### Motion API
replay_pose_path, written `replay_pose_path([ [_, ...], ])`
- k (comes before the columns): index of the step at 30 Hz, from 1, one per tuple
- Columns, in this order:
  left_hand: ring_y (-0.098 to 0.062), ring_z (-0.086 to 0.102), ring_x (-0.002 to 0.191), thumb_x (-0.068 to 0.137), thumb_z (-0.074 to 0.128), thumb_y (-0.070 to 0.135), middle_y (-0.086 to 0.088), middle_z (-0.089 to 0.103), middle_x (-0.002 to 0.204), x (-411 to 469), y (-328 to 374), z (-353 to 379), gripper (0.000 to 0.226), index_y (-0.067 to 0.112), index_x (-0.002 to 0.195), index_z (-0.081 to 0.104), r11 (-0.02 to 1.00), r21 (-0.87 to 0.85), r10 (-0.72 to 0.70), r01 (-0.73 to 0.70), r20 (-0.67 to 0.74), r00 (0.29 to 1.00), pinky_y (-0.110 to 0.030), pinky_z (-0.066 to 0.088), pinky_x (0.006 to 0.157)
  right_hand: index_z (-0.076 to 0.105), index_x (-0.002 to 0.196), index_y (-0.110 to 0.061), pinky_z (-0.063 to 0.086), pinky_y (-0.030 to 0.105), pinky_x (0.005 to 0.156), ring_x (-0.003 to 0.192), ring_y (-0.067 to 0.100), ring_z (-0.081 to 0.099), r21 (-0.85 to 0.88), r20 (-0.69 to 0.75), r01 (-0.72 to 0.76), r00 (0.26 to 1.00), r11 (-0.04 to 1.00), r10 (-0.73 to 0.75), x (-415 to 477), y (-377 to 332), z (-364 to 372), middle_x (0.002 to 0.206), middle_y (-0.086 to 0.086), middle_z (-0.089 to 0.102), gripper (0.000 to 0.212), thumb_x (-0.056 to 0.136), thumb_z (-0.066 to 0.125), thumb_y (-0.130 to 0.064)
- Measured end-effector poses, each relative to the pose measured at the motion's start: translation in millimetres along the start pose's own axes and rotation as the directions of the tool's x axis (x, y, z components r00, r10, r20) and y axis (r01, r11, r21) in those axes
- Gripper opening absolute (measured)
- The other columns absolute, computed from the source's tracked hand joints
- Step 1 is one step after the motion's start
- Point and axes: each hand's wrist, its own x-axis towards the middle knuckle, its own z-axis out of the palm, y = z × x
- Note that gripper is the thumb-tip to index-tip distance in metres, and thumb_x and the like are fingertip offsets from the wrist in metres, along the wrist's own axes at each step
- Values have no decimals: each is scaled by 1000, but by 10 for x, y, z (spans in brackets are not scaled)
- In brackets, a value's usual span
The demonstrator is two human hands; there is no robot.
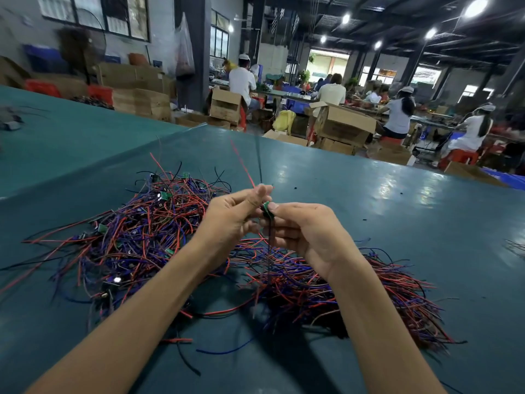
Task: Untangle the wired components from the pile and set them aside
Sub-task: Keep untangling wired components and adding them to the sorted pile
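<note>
Closest in, two bare forearms rising from the bottom edge and meeting over the teal table (pixel 383 194).

Far left: the tangled pile (pixel 136 231) of red, blue and black wires, with small green boards caught in it and strands crossing every way. Plainly unsorted, and likely the bulk of the remaining work.

Next, the left hand (pixel 227 217), thumb and forefinger pinched on a red lead (pixel 243 163) slanting up and away from the fingertips, with a dark lead (pixel 258 163) close beside it.

Between the hands, held clear above the table: one wired component (pixel 266 207), a small green board with dark wires hanging toward the heaps. Cannot tell whether free of the strands below.

Then the right hand (pixel 306 231), thumb and fingers nipping the board itself.

Right of it, a second heap (pixel 383 291), strands lying roughly one way. Judged to be the set-aside pieces, and about as large as the tangle.

At the far right edge, a few stray wires (pixel 515 247), barely in view.

Judged near the middle of the job: one piece mid-separation, not yet laid down, and a big knot yet to work through.
</note>
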Motion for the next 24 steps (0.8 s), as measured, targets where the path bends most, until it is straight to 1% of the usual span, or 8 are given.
replay_pose_path([
  [2,-34,72,97,86,65,47,-13,76,105,-46,-91,4,46,10,112,75,999,32,-31,30,15,999,-45,59,87,76,86,-7,56,25,57,70,19,71,-68,-100,56,993,996,-62,3,16,26,81,10,77,10,90,74,-16],
  [5,-21,72,86,84,69,49,-16,76,97,-131,-201,23,44,8,98,79,994,-36,-99,99,8,995,-30,60,70,73,82,-14,57,29,62,69,14,71,-352,-277,117,935,929,-223,43,98,52,74,2,76,12,82,82,-22],
  [8,-20,70,87,82,74,42,-18,74,103,-169,-278,0,39,8,99,78,959,-188,-219,214,-5,976,-33,60,79,70,81,-21,52,18,63,69,2,70,-593,-259,91,919,800,-297,42,121,63,73,-6,75,16,77,84,-28],
  [12,-15,69,71,80,71,30,-7,73,87,-154,-252,-111,23,11,89,80,875,-354,-319,331,93,943,-30,59,64,79,84,-12,55,31,65,69,14,66,-414,-26,119,990,902,-142,-22,2,-29,75,5,74,13,84,81,-25],
  [16,-15,65,62,82,65,29,-5,67,77,-141,-238,-156,26,9,89,80,830,-381,-359,407,193,913,-34,58,63,74,82,-7,49,28,52,57,16,52,-214,-143,70,985,974,-102,-27,-29,-82,69,2,58,24,91,75,-29],
  [20,-5,40,47,95,58,36,3,48,63,-208,-245,-99,30,10,93,71,828,-307,-354,470,364,862,-22,43,47,72,81,-11,42,25,49,51,15,43,-220,-39,-97,995,971,91,-29,26,2,66,3,51,36,86,76,-46],
  [22,-1,34,45,97,57,39,4,47,63,-240,-230,-83,31,9,98,66,842,-278,-330,462,413,849,-16,32,41,76,86,-13,42,24,50,51,14,44,-202,-38,-130,991,971,125,-23,32,24,64,0,52,35,81,80,-48],
  [24,0,33,44,93,64,42,4,47,64,-259,-208,-78,33,10,102,59,854,-272,-306,445,428,850,-15,30,41,77,90,-16,42,23,53,54,15,50,-143,10,-154,987,978,157,-20,20,5,64,-3,54,33,78,82,-46],
])
